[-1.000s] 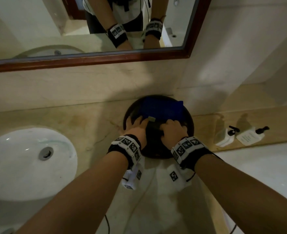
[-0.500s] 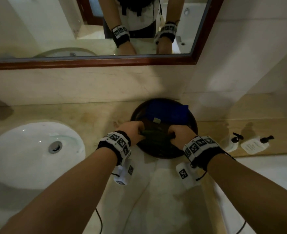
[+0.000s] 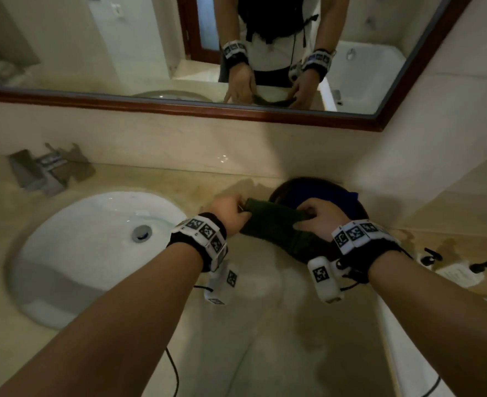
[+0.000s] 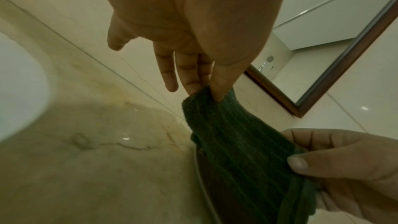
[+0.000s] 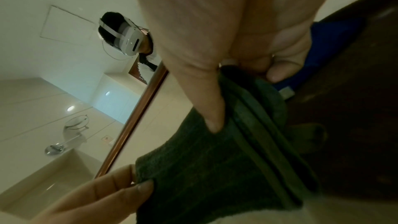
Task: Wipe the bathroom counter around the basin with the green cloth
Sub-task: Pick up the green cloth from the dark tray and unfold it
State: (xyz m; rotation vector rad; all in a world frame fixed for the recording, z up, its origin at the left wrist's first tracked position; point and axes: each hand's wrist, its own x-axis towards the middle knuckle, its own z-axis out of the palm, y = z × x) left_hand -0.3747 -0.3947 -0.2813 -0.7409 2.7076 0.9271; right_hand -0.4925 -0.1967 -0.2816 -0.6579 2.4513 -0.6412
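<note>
The dark green ribbed cloth [image 3: 273, 226] hangs stretched between both hands, above the left edge of a dark round tray [image 3: 359, 210]. My left hand [image 3: 241, 209] pinches its left corner between thumb and fingers [image 4: 215, 94]. My right hand [image 3: 304, 220] grips the other end, thumb [image 5: 213, 122] pressed on the folded cloth [image 5: 215, 168]. The white basin [image 3: 93, 247] is sunk into the beige marble counter [image 3: 265, 339] to the left of the hands. The cloth's lower edge [image 4: 247, 151] hangs just above the counter.
A blue cloth [image 3: 322, 193] lies in the tray against the back wall. Two small white pump bottles [image 3: 434, 257] lie on the counter at the right. A chrome tap [image 3: 42, 167] stands behind the basin. A brown-framed mirror [image 3: 236, 110] runs along the wall.
Both hands have lifted the green cloth out of the dark tray and drawn it left, spreading it between them. The view has swung left, so more of the basin shows.
</note>
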